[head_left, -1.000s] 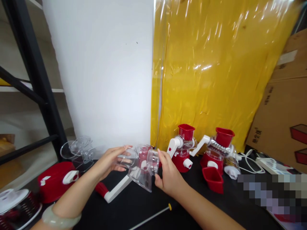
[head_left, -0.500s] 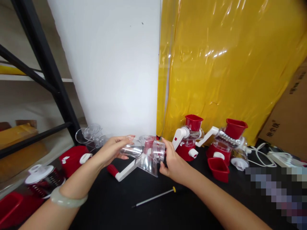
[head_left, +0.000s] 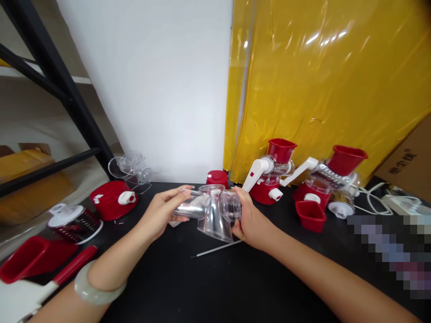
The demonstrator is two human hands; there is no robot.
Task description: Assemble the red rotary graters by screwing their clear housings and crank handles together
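Observation:
A clear plastic grater housing (head_left: 215,213) is held above the black table, with its wide mouth facing down toward me. My left hand (head_left: 170,206) is closed around the housing's long tube end. My right hand (head_left: 251,220) grips the short ribbed end on the other side, fingers on top and thumb below. Beneath the housing lies a screwdriver (head_left: 215,249), its shaft showing and its handle hidden behind my right hand. A red base (head_left: 217,178) stands just behind the housing.
Two assembled drum graters (head_left: 269,175) stand at the right, near a loose red hopper (head_left: 310,216). On the left are another red base (head_left: 112,202), a drum with a white end (head_left: 76,224), a red hopper (head_left: 37,260) and a second clear housing (head_left: 131,168). A black rack (head_left: 50,67) rises behind.
The view has tilted and shifted, so the surroundings appear displaced. Both hands still hold the clear housing, now turned slightly. The white crank with a red handle no longer shows beneath it.

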